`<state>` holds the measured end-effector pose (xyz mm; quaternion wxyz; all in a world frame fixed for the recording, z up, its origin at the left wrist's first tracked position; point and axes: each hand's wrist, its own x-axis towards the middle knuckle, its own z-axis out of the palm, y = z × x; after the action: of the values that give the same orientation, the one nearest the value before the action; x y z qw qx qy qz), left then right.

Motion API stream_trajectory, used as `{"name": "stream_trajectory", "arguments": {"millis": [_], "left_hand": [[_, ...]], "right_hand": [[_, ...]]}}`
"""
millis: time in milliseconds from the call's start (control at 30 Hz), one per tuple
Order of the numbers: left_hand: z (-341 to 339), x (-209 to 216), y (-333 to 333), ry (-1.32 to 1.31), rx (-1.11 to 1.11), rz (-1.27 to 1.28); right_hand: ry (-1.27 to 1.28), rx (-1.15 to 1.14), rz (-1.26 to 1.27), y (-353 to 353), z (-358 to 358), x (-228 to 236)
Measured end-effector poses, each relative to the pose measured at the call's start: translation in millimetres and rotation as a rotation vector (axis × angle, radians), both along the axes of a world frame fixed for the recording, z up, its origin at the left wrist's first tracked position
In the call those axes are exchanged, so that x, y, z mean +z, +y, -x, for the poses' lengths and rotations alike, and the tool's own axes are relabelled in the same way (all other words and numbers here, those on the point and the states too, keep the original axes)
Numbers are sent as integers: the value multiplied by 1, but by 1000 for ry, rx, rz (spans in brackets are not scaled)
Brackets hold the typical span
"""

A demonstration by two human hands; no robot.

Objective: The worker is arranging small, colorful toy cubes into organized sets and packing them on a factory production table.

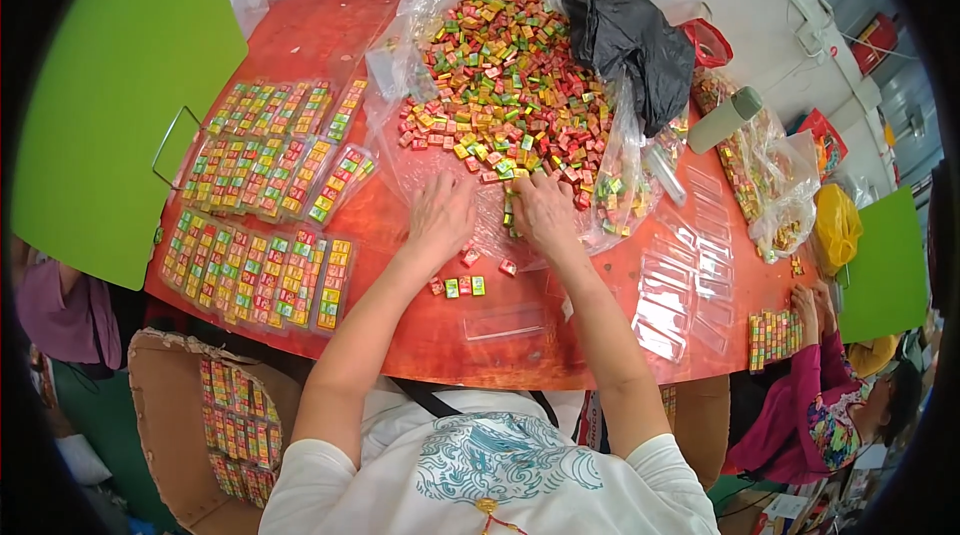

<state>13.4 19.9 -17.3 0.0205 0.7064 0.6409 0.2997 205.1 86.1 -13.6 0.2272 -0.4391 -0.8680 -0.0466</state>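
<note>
A large heap of small wrapped candy blocks (510,75) in red, yellow, green and orange lies on clear plastic sheeting (400,160). At its near edge, my left hand (443,215) rests with fingers curled downward; whatever is under them is hidden. To its right, my right hand (545,218) is bent round a few candy blocks (515,207), its fingertips against the heap. Between my forearms lie several loose candy blocks (465,286), some standing in a short row. Nearer to me is a clear narrow tray (505,323) on the red table (430,350).
Filled trays (250,270) cover the table's left side. Empty clear trays (685,285) lie at right, near a grey-green bottle (725,120). A black bag (635,45) overlaps the heap. A cardboard box (165,415) holds more filled trays. Another person's hands (815,307) work at far right.
</note>
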Motion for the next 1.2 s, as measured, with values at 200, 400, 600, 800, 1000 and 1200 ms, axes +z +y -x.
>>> {"name": "stream_trajectory", "arguments": {"millis": [200,400,600,800,1000,1200], "left_hand": [[4,-2,59,118,24,77],[-3,-13,64,220,-102,34],[-3,-12,61,165,-189,124],[5,-19,61,81,-140,30],[11,-11,45,116,-60,79],[18,4,2,9,-9,106]], "right_hand": [[-32,-72,66,-10,-46,0],[-64,-152,76,-3,-46,17],[-162,-97,121,9,-26,4],[-69,-153,99,9,-39,-2],[184,6,165,-71,-19,21],[89,50,232,-124,-3,10]]}}
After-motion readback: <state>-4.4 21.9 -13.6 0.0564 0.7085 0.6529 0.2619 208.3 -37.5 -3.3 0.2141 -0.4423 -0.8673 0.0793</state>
